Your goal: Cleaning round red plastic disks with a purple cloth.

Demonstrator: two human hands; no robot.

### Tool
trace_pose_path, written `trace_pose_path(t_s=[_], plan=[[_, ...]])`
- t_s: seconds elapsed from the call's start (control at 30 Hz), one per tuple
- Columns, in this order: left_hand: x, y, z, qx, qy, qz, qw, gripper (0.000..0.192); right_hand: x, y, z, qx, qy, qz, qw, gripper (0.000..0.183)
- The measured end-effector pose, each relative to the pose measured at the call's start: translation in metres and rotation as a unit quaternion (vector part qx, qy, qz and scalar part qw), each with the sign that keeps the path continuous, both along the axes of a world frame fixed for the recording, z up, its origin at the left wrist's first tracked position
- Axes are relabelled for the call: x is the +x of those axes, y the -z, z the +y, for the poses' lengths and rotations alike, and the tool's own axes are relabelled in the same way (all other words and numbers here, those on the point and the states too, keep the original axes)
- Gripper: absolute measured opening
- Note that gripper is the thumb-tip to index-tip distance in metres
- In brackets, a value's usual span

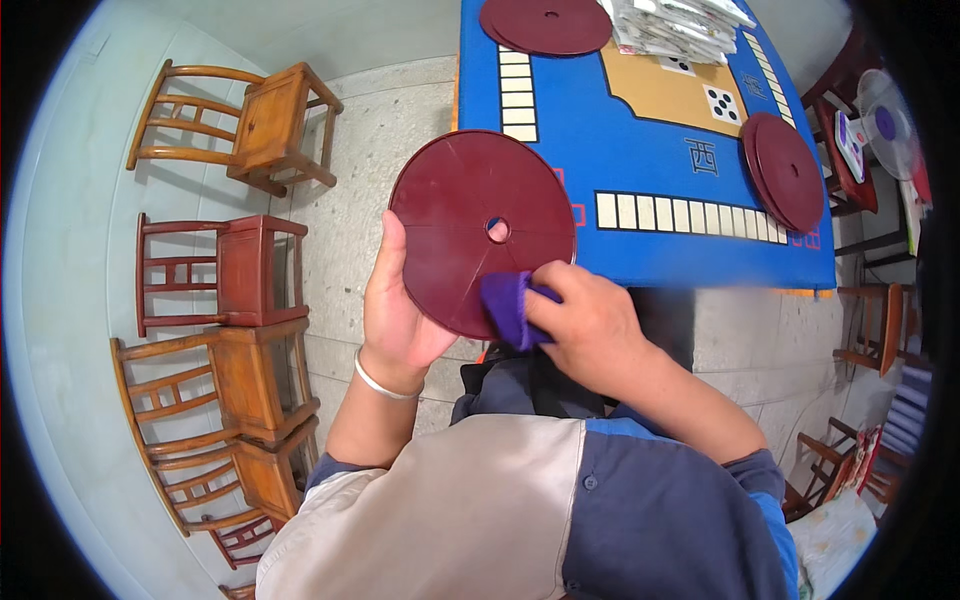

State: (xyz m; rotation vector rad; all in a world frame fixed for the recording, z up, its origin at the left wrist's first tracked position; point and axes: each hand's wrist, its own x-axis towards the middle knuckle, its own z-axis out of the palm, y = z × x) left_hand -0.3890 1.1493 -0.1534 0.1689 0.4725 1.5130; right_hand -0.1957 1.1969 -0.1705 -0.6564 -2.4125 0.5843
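Observation:
A dark red round disc (457, 187) with a small hole at its centre is held up before me. My left hand (397, 300) supports it from the left and below, thumb at the rim, other fingers hidden behind. Skin shows through the hole. In my right hand (589, 322) is a bunched purple cloth (514, 307), pressed against the disc's lower right edge. More dark red discs lie overlapped on the table: one group (795, 172) at the right, another (555, 26) at the far left corner.
The table (630, 165) wears a blue mahjong-patterned cover. A stack of white packets (675, 30) sits at its far side. Wooden chairs (262, 127) line the left wall. On the right, a small fan (885, 124) rests near a dark chair (844, 157).

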Motion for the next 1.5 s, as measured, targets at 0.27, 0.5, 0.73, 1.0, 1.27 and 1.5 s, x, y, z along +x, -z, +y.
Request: trace_pose_path(t_s=[0.27, 0.5, 0.73, 1.0, 1.27, 1.5], plan=[[-0.003, 0.000, 0.002, 0.007, 0.026, 0.032, 0.999, 0.063, -0.003, -0.010, 0.002, 0.059, -0.017, -0.071, 0.996, 0.020], [-0.001, 0.004, 0.000, -0.036, 0.007, 0.045, 0.998, 0.063, -0.008, -0.012, -0.003, 0.074, -0.021, -0.085, 0.993, 0.020], [-0.019, 0.007, -0.004, 0.032, 0.036, -0.101, 0.994, 0.065, 0.017, -0.002, 0.046, -0.087, 0.165, -0.031, 0.982, 0.040], [-0.028, 0.021, 0.002, 0.042, 0.129, -0.114, 0.984, 0.091, 0.041, 0.009, 0.052, -0.694, 0.142, 0.224, 0.669, 0.052], [0.028, 0.033, -0.017, 0.047, 0.056, 0.375, 0.924, 0.073, 0.024, 0.028, 0.038, -0.750, 0.108, 0.423, 0.496, 0.042], [0.033, 0.036, -0.016, 0.017, -0.017, 0.385, 0.922, 0.045, 0.029, 0.026, 0.022, -0.733, 0.102, 0.319, 0.592, 0.040]])
